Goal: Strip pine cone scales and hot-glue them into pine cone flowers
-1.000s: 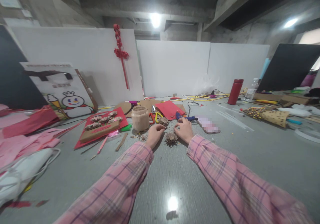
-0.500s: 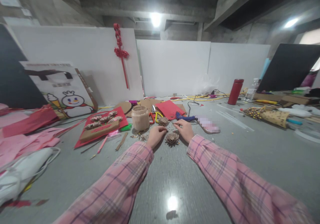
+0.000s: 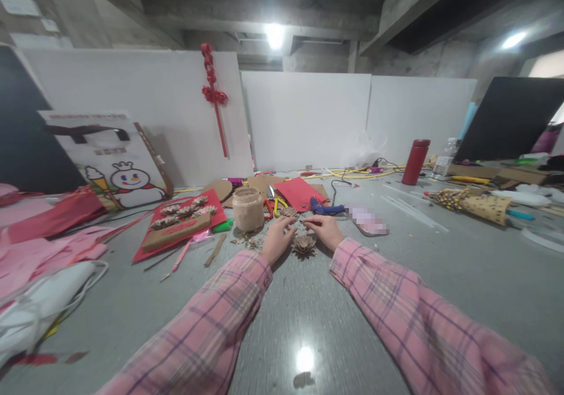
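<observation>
A brown pinecone-like flower (image 3: 304, 244) lies on the grey table between my two hands. Another such flower (image 3: 288, 212) sits just behind my left hand, partly covered by it. My left hand (image 3: 279, 239) has its fingers bent and drawn close together; whatever they hold, if anything, is too small to name. Across from it, my right hand (image 3: 324, 231) is in a pinch, with its fingertips over small bits near the front flower. A brown jar (image 3: 248, 210) stands left of my left hand, with crumbs at its base. Behind my right hand is a blue glue gun (image 3: 325, 207).
Red card with several flowers and a brown block (image 3: 176, 232) lies left. Pliers (image 3: 280, 206) and a red sheet (image 3: 301, 193) are behind the hands. A phone (image 3: 368, 220), red bottle (image 3: 415, 162) and wrapped bouquet (image 3: 473, 205) are to the right.
My left hand has shifted slightly and its fingers now cover more of the rear flower. My right hand's fingertips have moved slightly left and down.
</observation>
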Motion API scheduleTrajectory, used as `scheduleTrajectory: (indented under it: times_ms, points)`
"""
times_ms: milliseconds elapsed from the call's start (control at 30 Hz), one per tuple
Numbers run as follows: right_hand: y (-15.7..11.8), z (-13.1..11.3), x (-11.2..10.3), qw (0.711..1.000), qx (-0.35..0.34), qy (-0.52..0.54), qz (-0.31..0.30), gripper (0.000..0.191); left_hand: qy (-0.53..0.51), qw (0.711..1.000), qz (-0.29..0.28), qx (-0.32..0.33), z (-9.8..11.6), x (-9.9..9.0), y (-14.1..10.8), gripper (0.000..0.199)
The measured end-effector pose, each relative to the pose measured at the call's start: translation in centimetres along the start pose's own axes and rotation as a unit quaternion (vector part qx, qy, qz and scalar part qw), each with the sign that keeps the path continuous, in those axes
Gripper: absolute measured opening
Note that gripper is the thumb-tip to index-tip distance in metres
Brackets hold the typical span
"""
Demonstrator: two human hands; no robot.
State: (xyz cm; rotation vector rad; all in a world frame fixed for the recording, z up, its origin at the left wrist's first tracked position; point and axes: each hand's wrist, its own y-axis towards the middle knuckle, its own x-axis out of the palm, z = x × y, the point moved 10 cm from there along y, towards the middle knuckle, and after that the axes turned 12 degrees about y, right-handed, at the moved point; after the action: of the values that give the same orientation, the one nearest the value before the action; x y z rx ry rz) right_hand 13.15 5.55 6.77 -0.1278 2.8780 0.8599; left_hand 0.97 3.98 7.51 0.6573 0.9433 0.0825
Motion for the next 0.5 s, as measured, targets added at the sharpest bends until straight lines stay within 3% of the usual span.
scheduleTrajectory:
  times_ms: [200,500]
  points:
    - [-0.2,0.4,1.7,0.996,0.012,0.029,-0.087,0.020,-0.100,0.994,-0.040,-0.008,-0.3,0.9,0.0,0.023]
    - [0.0,0.5,1.2,0.998,0.002,0.023,-0.051,0.022,-0.145,0.986,-0.055,-0.063,-1.6,1.3,0.0,0.028]
